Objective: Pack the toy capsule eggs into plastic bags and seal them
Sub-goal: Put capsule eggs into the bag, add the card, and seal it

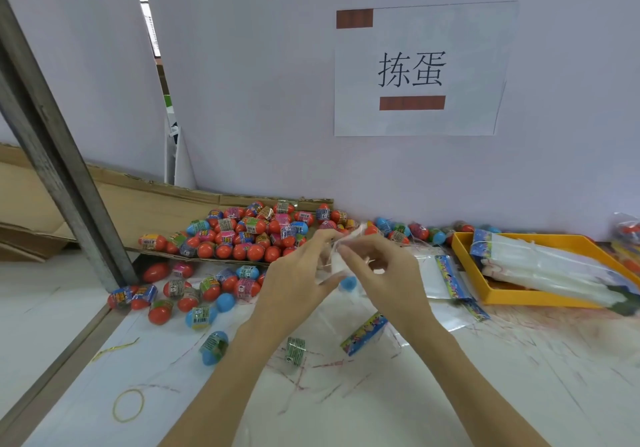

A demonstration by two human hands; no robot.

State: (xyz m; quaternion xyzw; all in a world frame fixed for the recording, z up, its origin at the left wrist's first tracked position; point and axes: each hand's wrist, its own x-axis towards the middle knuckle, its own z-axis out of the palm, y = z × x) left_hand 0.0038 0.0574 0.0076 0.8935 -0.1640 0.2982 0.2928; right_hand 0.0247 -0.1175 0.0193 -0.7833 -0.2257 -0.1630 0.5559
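Clear plastic bag (341, 275) w/ a blue capsule egg (347, 283) inside hangs at frame centre, neck pinched by left hand (298, 273) & right hand (384, 273), prob. to twist it shut, red/blue egg pile (249, 235) within reach upper left.

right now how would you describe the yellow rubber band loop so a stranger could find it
Start at the grey metal post on the left and follow the white tabletop toward the near edge. The yellow rubber band loop lies flat there, left of the left forearm. Unlike the stretched yellow band above it, it forms an open ring.
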